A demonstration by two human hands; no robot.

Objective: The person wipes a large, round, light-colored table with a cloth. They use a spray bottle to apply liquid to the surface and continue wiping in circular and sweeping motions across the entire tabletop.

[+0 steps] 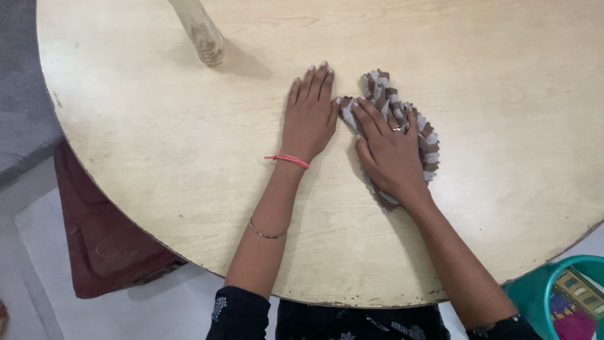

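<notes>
Left hand (308, 119) flat on round table (157, 138), fingers spread; right hand (390, 154) pressing striped cloth (429, 141), fingers open, seemingly ungripped.

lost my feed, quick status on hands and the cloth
Left hand flat on table, beside cloth. Right hand pressing on striped cloth. Bottle far off, nothing blocking.
</notes>
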